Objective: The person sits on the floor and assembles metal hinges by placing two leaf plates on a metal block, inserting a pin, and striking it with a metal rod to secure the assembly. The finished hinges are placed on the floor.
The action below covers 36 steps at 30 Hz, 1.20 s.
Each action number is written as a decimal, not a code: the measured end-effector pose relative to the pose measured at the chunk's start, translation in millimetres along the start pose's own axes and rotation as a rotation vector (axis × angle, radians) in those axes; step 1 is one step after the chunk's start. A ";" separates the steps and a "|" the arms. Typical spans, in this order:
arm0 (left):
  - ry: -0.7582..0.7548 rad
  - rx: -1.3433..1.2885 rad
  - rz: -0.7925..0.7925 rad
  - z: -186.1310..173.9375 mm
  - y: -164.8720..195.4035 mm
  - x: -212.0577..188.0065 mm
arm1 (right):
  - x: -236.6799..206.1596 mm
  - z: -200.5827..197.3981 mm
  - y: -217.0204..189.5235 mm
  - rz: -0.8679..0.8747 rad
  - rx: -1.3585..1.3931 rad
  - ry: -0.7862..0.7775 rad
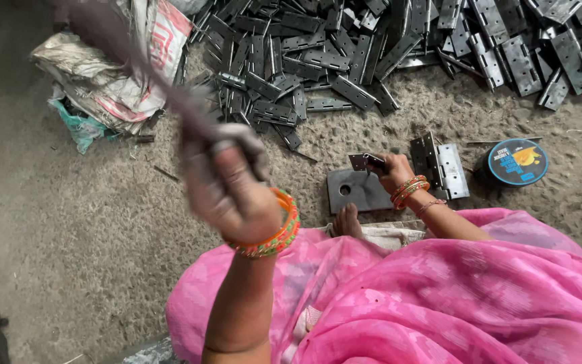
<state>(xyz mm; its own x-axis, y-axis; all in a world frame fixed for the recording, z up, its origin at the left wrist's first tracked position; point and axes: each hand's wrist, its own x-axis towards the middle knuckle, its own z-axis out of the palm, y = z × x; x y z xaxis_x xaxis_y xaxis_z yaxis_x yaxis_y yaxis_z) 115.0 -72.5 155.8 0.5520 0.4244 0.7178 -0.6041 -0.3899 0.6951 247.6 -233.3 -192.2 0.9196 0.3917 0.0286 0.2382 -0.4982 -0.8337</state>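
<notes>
head view: left hand [227,185] is raised and blurred, fingers wrapped tight around a dark tool handle [136,64] slanting up to the left, with bare gritty floor [69,236] open on that side. right hand [393,172] pinches a small hinge [360,161] at the top edge of a flat metal plate with a hole [357,191]. folded hinges [442,165] stand just beside it, a round tin [518,162] near, the hinge pile [385,54] beyond.
</notes>
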 end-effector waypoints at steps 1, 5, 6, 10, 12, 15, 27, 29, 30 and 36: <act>0.116 -0.138 0.066 -4.7 15.0 8.0 | -0.6 0.5 0.2 -0.006 0.048 0.005; 0.201 -0.297 0.258 11.6 -11.4 -30.6 | -3.0 3.7 3.9 -0.033 0.027 0.020; 0.170 -0.292 0.210 15.7 -34.1 -54.2 | -3.9 4.7 5.9 -0.040 -0.034 0.017; -0.594 0.690 -0.303 10.5 -127.7 -163.1 | -7.7 9.2 17.1 -0.100 0.044 0.046; -0.664 0.665 -0.350 -1.0 -152.4 -200.6 | -7.9 8.2 22.8 -0.106 -0.040 0.023; -0.622 0.690 -0.510 -11.2 -160.7 -195.8 | -3.7 7.5 23.5 -0.049 0.030 0.028; -0.063 0.331 -0.018 -9.1 -71.7 -102.5 | -3.6 3.1 5.0 -0.062 -0.028 0.021; -0.264 0.527 -0.035 -5.6 -100.0 -131.9 | -4.0 2.6 5.0 -0.034 -0.040 0.012; -0.410 0.690 -0.053 -4.4 -116.5 -148.7 | -4.2 2.6 5.5 -0.026 -0.047 0.004; -0.506 0.622 -0.392 -32.5 -190.2 -232.2 | 1.1 2.4 26.0 0.189 0.014 -0.096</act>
<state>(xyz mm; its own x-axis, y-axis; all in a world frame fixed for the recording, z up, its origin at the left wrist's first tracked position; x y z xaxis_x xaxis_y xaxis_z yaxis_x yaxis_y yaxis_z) 83.0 -70.3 -144.4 0.9298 0.2664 0.2540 0.0212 -0.7277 0.6856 254.1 -243.9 -215.2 0.9133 0.3647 -0.1811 0.0592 -0.5590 -0.8271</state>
